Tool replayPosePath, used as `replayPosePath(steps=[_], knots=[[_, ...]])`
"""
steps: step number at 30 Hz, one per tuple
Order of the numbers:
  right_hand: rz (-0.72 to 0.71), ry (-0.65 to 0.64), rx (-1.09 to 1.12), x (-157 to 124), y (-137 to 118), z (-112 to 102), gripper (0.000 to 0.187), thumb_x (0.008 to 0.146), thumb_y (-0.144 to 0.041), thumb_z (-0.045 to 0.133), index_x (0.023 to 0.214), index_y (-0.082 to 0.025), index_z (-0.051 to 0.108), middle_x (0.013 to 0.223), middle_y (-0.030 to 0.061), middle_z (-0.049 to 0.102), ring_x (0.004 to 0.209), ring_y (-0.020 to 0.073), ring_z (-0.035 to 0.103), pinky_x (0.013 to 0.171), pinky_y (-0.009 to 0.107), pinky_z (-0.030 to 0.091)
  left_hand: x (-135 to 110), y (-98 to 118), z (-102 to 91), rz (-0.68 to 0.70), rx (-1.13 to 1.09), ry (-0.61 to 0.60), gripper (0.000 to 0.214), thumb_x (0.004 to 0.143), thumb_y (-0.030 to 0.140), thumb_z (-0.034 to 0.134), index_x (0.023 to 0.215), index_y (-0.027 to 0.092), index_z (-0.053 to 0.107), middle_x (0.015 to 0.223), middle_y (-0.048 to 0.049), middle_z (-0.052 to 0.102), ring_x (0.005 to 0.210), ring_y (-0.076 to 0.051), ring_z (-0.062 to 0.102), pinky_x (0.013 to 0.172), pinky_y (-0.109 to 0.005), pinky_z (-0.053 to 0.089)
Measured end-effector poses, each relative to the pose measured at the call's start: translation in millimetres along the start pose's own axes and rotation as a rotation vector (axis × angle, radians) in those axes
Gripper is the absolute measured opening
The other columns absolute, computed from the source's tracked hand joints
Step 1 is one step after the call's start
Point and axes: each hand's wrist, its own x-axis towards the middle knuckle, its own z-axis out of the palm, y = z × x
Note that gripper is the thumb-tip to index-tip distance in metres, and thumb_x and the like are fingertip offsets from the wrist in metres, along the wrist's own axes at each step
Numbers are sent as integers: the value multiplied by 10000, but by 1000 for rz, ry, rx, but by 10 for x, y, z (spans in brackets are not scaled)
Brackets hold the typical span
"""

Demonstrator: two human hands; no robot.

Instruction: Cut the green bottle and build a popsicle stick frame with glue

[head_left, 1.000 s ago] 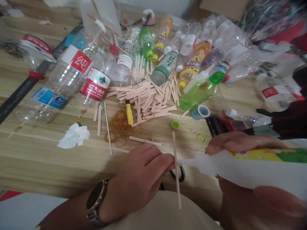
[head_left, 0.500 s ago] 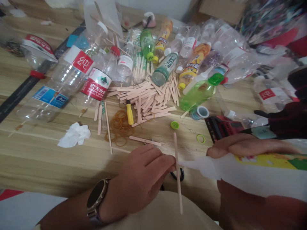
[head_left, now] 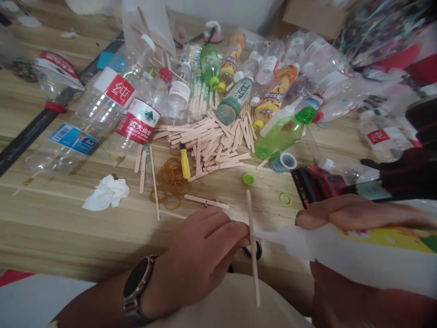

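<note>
Between its fingertips my left hand (head_left: 208, 250) pinches a flat wooden craft stick (head_left: 253, 259), which stands nearly upright in view above my lap. My right hand (head_left: 344, 212) is wrapped round a large white glue bottle (head_left: 368, 259) with a yellow and green label. The bottle lies sideways, and its narrow nozzle points left and meets the craft stick beside my left fingertips. Whether glue comes out is too small to tell. Black-handled scissors, or a similar black loop (head_left: 257, 250), show partly behind the stick.
A pile of craft sticks (head_left: 211, 141) lies mid-table with rubber bands (head_left: 170, 175) and a yellow screwdriver (head_left: 185, 164) before it. Plastic bottles (head_left: 139, 120) crowd left and back, including a green one (head_left: 283, 136). A red and black power tool (head_left: 321, 182) lies right, crumpled tissue (head_left: 106, 193) left.
The glue bottle's body and my right hand have shifted slightly downward, the nozzle staying at the craft stick. My left hand keeps its hold, almost still.
</note>
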Motion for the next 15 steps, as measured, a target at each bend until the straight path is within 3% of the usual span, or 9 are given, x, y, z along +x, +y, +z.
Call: replayPosePath(steps=[3, 11, 15], knots=[[-3, 67, 79, 23, -22, 26, 239, 845, -643, 587, 798, -424, 669, 645, 30, 622, 585, 293, 581, 456, 430, 465, 1, -3, 2, -7, -10, 1, 290, 1025, 195, 362, 915, 153, 627, 759, -37, 658, 712, -155, 565, 632, -261, 440], [-25, 67, 67, -21, -29, 0, 187, 814, -637, 631, 854, -464, 691, 679, 29, 632, 584, 327, 560, 457, 487, 447, 17, 18, -4, -28, -27, -1, 282, 1027, 211, 377, 911, 162, 629, 752, -30, 649, 697, -154, 562, 613, -258, 429], [-31, 59, 76, -28, -29, -22, 201, 870, -612, 566, 866, -453, 689, 690, 39, 625, 604, 334, 559, 445, 492, 432, 22, 23, -9, -20, -21, 14, 299, 1032, 211, 367, 910, 147, 632, 738, -28, 638, 685, -145, 547, 592, -244, 416]])
